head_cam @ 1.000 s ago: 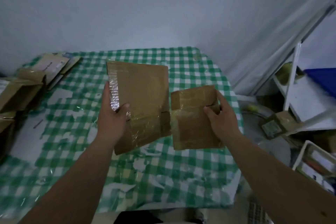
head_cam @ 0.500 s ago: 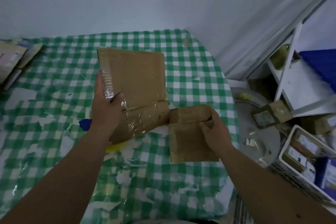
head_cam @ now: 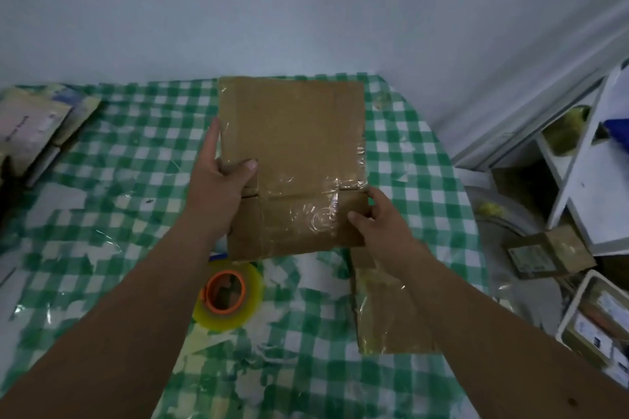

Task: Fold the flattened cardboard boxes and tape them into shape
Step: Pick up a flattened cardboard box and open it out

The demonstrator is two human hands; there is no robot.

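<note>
A flattened brown cardboard box [head_cam: 292,160], patched with shiny clear tape, is held up flat above a table with a green-and-white checked cloth [head_cam: 401,153]. The left hand [head_cam: 221,194] grips its left edge, thumb on top. The right hand [head_cam: 381,224] pinches its lower right flap. A smaller flattened brown box [head_cam: 381,309] lies under the right forearm, near the table's right edge. A yellowish tape roll with an orange core [head_cam: 228,296] lies beneath. A white crate [head_cam: 578,299] of packets stands on the floor at right.
</note>
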